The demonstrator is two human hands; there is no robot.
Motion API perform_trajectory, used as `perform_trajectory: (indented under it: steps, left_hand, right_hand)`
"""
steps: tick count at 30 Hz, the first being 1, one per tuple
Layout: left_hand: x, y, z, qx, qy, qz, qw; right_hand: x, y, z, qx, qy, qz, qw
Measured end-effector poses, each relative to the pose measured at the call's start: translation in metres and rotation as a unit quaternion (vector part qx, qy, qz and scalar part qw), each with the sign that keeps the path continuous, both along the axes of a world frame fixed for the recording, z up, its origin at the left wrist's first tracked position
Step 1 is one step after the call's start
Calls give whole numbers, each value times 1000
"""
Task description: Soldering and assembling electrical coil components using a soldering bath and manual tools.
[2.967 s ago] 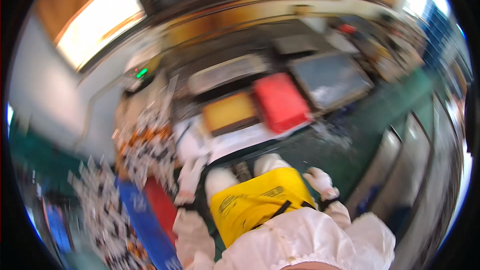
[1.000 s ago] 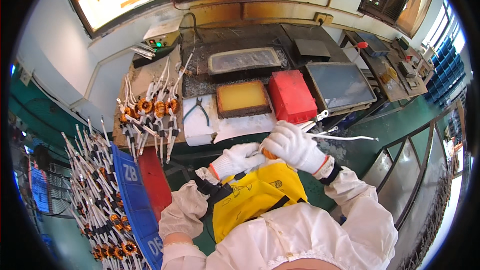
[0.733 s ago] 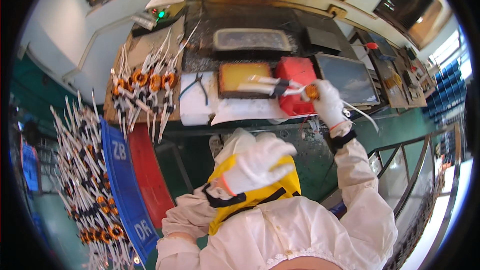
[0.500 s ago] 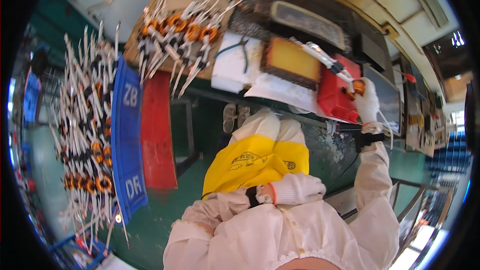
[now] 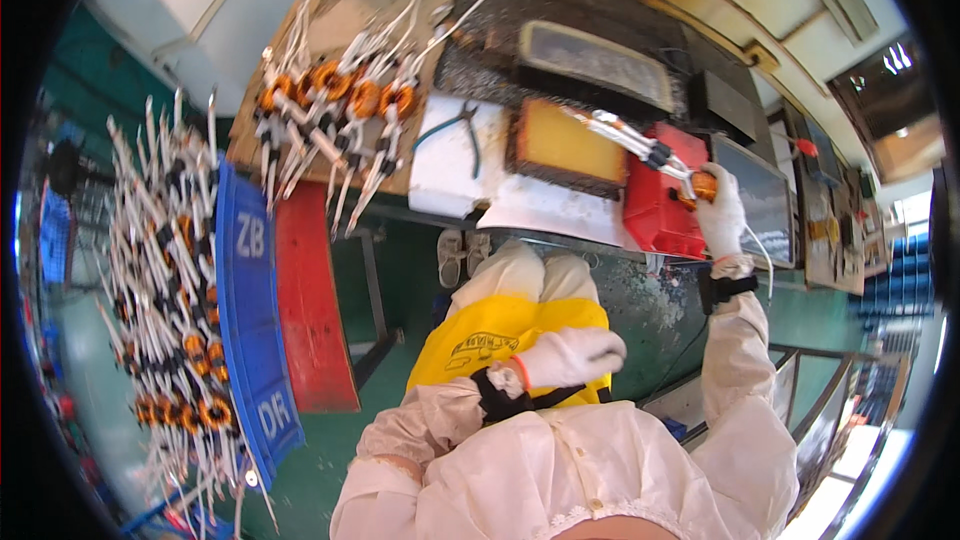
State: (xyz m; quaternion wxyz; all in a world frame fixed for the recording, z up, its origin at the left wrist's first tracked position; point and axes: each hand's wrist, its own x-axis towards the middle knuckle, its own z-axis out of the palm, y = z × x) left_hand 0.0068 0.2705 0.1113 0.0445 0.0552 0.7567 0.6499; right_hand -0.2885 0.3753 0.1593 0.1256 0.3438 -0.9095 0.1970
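My right hand (image 5: 722,215), in a white glove, is closed on a toroidal coil (image 5: 704,186) wound with copper wire. White leads (image 5: 630,137) with black sleeves and silvery ends run from the coil toward the back left. The coil is at the right side of a red box (image 5: 660,220); whether it touches the box I cannot tell. Over the yellow apron (image 5: 455,345) on my lap, my gloved left hand (image 5: 570,356) is away from the bench, its fingers curled together with nothing visible in them. A tray of yellowish material (image 5: 570,147) stands left of the red box.
Several similar coils (image 5: 330,82) lie on the bench's left end, beside blue-handled pliers (image 5: 470,130). A blue bin (image 5: 248,290) piled with coils stands at left, next to a red board (image 5: 312,310). Behind the yellowish tray is a grey rectangular tray (image 5: 595,65). A metal frame (image 5: 800,360) stands at right.
My left hand has lifted slightly and shifted left over the lap. The right hand still holds the coil, its leads still pointing to the back left. The whole view has shifted slightly.
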Motion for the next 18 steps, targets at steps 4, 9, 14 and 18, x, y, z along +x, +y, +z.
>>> perform_trajectory:
  steps: [4,9,14,18]
  left_hand:
    - [-24,-32,-36,37,-23,94,995]
    - [-95,-80,-15,122,-53,200,971]
    - [-165,-91,34,397,-176,262,862]
    - [-196,-85,9,499,-83,252,825]
  right_hand:
    - [5,-2,-7,-37,1,-50,998]
    - [6,2,-4,-70,39,-11,997]
    - [1,-3,-8,-63,40,4,997]
    - [0,0,-9,-34,20,-25,999]
